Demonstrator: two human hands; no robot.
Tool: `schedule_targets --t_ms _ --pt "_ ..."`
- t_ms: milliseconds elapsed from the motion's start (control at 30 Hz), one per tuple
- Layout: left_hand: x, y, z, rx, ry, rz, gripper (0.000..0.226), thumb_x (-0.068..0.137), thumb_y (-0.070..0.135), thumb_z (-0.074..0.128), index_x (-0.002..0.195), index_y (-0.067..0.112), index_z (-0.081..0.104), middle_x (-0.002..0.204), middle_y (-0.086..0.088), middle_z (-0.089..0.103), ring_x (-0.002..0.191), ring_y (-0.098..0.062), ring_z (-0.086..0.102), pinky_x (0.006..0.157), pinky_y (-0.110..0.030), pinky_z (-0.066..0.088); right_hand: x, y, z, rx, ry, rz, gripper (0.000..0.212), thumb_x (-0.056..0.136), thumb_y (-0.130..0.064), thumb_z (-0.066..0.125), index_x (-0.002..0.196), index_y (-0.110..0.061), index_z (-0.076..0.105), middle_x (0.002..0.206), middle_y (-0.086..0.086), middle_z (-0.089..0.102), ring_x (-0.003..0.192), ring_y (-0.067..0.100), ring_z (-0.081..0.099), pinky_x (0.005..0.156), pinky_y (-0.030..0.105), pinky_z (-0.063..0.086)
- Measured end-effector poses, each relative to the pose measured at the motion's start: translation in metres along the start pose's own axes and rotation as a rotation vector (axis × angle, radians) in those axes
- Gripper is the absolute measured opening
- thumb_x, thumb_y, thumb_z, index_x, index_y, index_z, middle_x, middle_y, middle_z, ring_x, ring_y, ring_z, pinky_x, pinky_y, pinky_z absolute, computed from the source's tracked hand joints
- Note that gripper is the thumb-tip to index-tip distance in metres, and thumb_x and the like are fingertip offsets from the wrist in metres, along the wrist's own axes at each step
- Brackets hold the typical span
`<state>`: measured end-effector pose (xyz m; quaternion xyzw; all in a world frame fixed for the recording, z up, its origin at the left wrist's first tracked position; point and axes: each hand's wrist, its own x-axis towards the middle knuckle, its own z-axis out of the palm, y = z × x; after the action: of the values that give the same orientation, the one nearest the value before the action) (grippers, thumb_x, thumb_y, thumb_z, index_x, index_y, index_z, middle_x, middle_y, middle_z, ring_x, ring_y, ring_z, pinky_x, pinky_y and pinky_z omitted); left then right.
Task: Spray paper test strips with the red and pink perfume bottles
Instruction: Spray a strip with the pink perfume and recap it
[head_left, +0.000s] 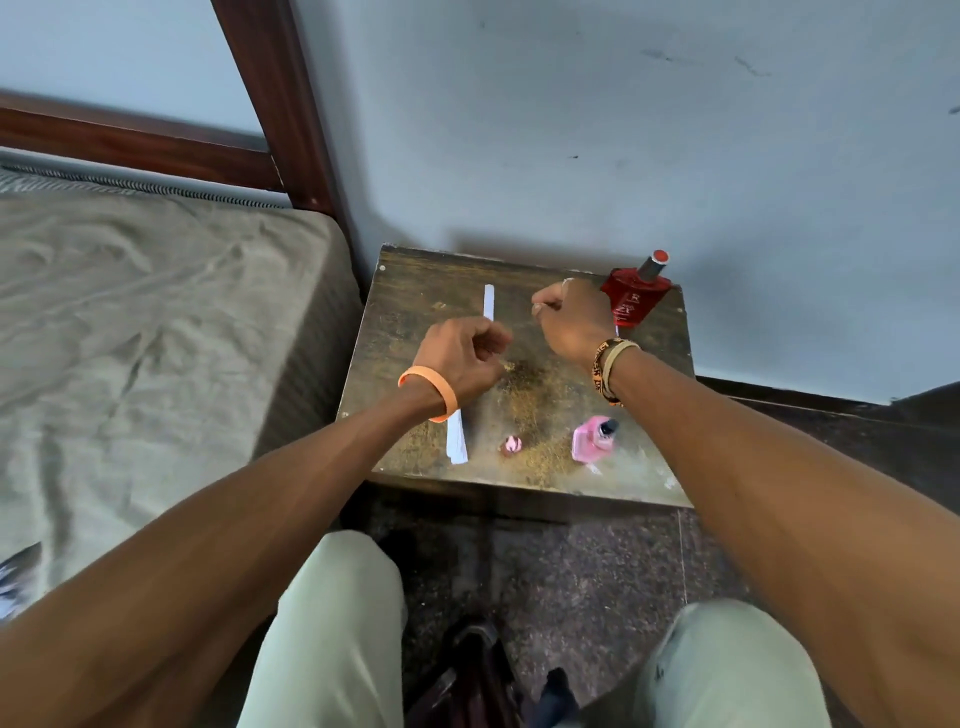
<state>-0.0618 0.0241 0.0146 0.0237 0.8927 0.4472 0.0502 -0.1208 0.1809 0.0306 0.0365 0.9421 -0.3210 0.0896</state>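
A red perfume bottle (635, 296) with a grey spray top stands at the back right of a small worn wooden table (415, 291). At the front right stands a pink perfume bottle (592, 441), uncapped, with its pink cap (512, 445) lying to its left. Several white paper strips (456, 439) lie in a stack at the front left. My left hand (462, 358) is curled over the table's middle, and one paper strip (489, 300) sticks out beyond its fingers. My right hand (571, 317) is curled just left of the red bottle, with nothing visible in it.
A bed with a rumpled beige sheet (156, 322) and a dark wooden frame (275, 104) stands to the left. The pale wall (675, 130) rises right behind the table. My knees in light trousers (337, 623) are in front, above a dark speckled floor.
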Motion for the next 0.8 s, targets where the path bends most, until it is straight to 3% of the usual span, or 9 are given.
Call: schedule_targets --t_ms 100,200,267,367,500,533,633,733,800 --pt "-0.027 0.019 -0.001 0.073 -0.183 -0.002 0.045 0.068 0.010 0.073 0.112 0.018 0.069 0.106 0.004 0.070 0.094 -0.010 0.064 0.086 -0.023 0.054 -0.033 -0.004 -0.017 -0.028 -0.006 -0.052 0.025 0.093 -0.008 0.055 0.111 -0.010 0.072 0.119 0.003 0.070 0.111 0.017 0.064 0.092 0.021 0.045" --pt "-0.046 0.028 0.009 0.358 -0.335 0.053 0.055 0.069 0.019 0.077 0.122 0.021 0.064 0.126 0.002 0.064 0.114 -0.018 0.059 0.097 -0.029 0.047 -0.067 -0.006 -0.024 -0.113 -0.050 -0.118 0.027 0.090 -0.002 0.052 0.106 -0.003 0.074 0.115 0.006 0.071 0.106 0.023 0.067 0.093 0.034 0.054" --pt "-0.054 0.027 0.022 0.471 -0.366 0.071 0.050 0.075 0.020 0.074 0.124 0.023 0.063 0.131 -0.001 0.059 0.121 -0.023 0.054 0.103 -0.034 0.044 -0.084 -0.005 -0.022 -0.169 -0.090 -0.154 0.026 0.087 0.001 0.051 0.098 -0.003 0.075 0.109 0.006 0.073 0.098 0.024 0.069 0.086 0.039 0.058" --pt "-0.062 0.022 0.037 0.507 -0.351 0.049 0.038 0.080 0.011 0.064 0.117 0.021 0.067 0.122 -0.005 0.062 0.113 -0.027 0.059 0.094 -0.034 0.049 -0.101 -0.002 -0.013 -0.328 -0.096 -0.218 0.023 0.084 -0.001 0.055 0.085 -0.009 0.077 0.095 0.006 0.076 0.087 0.019 0.069 0.077 0.035 0.058" --pt "-0.067 0.017 0.045 0.610 -0.327 0.059 0.016 0.086 0.009 0.057 0.097 0.013 0.068 0.107 -0.011 0.064 0.101 -0.029 0.062 0.077 -0.031 0.044 -0.110 -0.001 -0.003 -0.449 -0.127 -0.249 0.022 0.082 -0.009 0.060 0.072 -0.022 0.073 0.081 -0.005 0.072 0.082 0.017 0.066 0.078 0.035 0.051" --pt "-0.067 0.016 0.045 0.609 -0.303 0.055 0.014 0.089 0.009 0.055 0.097 0.011 0.068 0.107 -0.012 0.065 0.100 -0.029 0.062 0.075 -0.030 0.043 -0.110 0.000 -0.003 -0.467 -0.136 -0.260 0.020 0.082 -0.010 0.062 0.074 -0.025 0.073 0.080 -0.005 0.072 0.083 0.018 0.065 0.082 0.038 0.050" --pt "-0.064 0.017 0.043 0.524 -0.208 0.039 0.016 0.089 0.006 0.056 0.097 0.011 0.070 0.103 -0.012 0.068 0.095 -0.029 0.064 0.074 -0.032 0.045 -0.111 0.001 -0.011 -0.454 -0.086 -0.289 0.029 0.082 -0.017 0.065 0.108 -0.027 0.073 0.087 -0.004 0.073 0.085 0.017 0.064 0.093 0.041 0.048" --pt "-0.056 0.030 0.038 0.316 -0.057 0.023 0.013 0.085 0.011 0.065 0.095 0.013 0.072 0.094 -0.006 0.073 0.086 -0.022 0.066 0.074 -0.030 0.052 -0.114 0.006 -0.032 -0.310 0.029 -0.280 0.046 0.079 -0.012 0.066 0.124 -0.020 0.066 0.090 0.003 0.074 0.069 0.009 0.059 0.083 0.035 0.055" --pt "-0.050 0.044 0.034 0.193 0.021 0.010 0.011 0.083 0.010 0.067 0.092 0.016 0.073 0.091 -0.001 0.073 0.083 -0.016 0.066 0.078 -0.032 0.056 -0.118 0.015 -0.049 -0.188 0.109 -0.205 0.055 0.076 -0.009 0.067 0.130 -0.017 0.062 0.107 0.004 0.072 0.088 0.014 0.065 0.085 0.033 0.053"
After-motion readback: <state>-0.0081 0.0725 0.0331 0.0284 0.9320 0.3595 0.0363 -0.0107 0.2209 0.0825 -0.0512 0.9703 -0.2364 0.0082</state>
